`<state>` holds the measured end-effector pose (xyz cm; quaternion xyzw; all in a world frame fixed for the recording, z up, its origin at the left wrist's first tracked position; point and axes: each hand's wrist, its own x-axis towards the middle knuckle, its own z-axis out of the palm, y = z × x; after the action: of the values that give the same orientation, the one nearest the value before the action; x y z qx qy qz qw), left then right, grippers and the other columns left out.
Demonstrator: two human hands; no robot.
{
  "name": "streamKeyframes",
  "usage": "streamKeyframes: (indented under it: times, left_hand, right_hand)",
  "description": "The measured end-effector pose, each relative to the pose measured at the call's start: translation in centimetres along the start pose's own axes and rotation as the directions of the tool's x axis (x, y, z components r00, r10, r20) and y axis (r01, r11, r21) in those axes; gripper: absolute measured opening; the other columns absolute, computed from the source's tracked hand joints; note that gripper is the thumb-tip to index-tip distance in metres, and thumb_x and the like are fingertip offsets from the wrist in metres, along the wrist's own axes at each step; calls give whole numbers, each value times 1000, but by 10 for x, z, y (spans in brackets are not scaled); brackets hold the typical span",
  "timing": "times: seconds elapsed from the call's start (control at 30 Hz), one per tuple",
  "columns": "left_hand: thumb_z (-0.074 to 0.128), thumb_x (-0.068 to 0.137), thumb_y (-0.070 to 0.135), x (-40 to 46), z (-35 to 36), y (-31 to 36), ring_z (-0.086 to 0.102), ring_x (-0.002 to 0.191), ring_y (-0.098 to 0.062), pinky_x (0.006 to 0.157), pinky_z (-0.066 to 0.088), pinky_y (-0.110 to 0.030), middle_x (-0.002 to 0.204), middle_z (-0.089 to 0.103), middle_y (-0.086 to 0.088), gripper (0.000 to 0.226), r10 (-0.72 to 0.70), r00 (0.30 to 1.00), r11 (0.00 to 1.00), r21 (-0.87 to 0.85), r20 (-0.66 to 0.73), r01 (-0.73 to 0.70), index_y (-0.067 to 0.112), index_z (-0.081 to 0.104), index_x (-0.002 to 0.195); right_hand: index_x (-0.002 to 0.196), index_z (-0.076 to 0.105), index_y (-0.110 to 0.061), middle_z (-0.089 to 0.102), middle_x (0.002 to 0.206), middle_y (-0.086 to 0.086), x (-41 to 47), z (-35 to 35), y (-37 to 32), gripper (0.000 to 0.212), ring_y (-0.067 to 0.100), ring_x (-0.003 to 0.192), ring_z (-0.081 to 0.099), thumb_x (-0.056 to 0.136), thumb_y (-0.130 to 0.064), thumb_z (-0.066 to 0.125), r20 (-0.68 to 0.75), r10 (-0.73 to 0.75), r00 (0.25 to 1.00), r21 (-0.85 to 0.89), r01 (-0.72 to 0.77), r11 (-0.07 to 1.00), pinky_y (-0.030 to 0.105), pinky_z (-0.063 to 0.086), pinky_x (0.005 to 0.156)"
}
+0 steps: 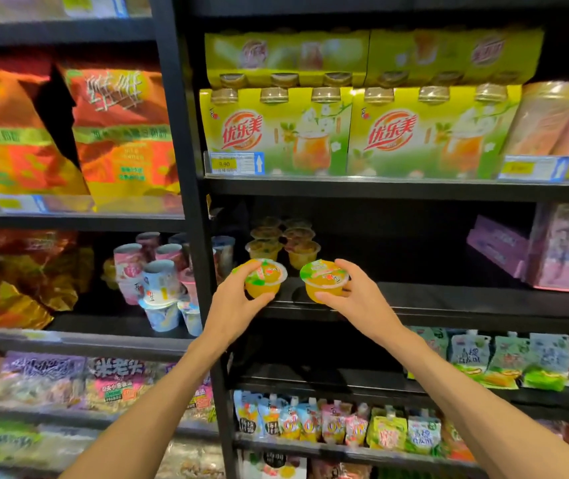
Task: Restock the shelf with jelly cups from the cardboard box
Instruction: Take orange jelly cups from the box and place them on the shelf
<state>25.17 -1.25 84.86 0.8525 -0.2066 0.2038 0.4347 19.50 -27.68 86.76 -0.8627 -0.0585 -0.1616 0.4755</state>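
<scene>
The left hand [233, 299] grips one jelly cup [264, 279]; the right hand [359, 299] grips another cup [324, 280], both at the shelf [449, 307] front edge.

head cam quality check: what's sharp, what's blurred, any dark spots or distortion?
Head view: centre is sharp, with both hands, left hand and right hand, and their jelly cups crisp; the snack bags at far left are smeared and blocky; the back of the middle shelf sits in deep shadow; wide-angle bending tilts the shelf post.
</scene>
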Motion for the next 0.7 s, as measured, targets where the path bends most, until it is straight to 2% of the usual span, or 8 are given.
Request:
streamKeyframes:
  times: [0.1,0.23,0.3,0.5,0.7]
  left_hand:
    - [82,86,37,3,3,-10,61,120,-8,95,49,-25,132,62,18,64,-24,1000,999,25,20,24,37,53,142]
    - [78,89,42,8,11,-16,60,123,-14,99,52,-40,137,63,10,68,-69,998,995,67,2,69,36,47,148]
    - [76,91,41,11,15,-17,57,127,-18,101,50,-42,143,59,6,69,-97,995,991,97,-9,97,34,43,151]
    - [73,95,36,21,26,-26,57,128,-23,103,50,-47,142,59,0,67,-148,988,984,90,-44,151,31,40,153]
    - [72,92,37,36,31,-32,61,119,-29,100,51,-53,131,65,-6,67,-170,984,975,134,-42,175,34,40,151]
  right_hand:
    - [158,35,-21,50,150,-6,13,10,2,93,9,129,55,83,-44,85,8,17,1000,-47,-17,999,30,50,108]
    - [159,34,-21,49,152,-5,25,22,7,92,10,132,53,85,-43,84,9,39,999,-65,-38,997,34,48,111]
    - [159,34,-20,48,152,-5,27,26,9,90,10,132,53,86,-42,83,8,54,999,-66,-53,996,31,48,109]
    - [161,28,-23,43,157,-4,32,33,14,91,12,135,50,89,-44,79,-4,76,997,-45,-76,996,31,47,110]
    - [163,26,-25,41,159,-5,33,35,21,91,12,138,48,90,-43,77,-21,80,997,-41,-81,996,34,48,112]
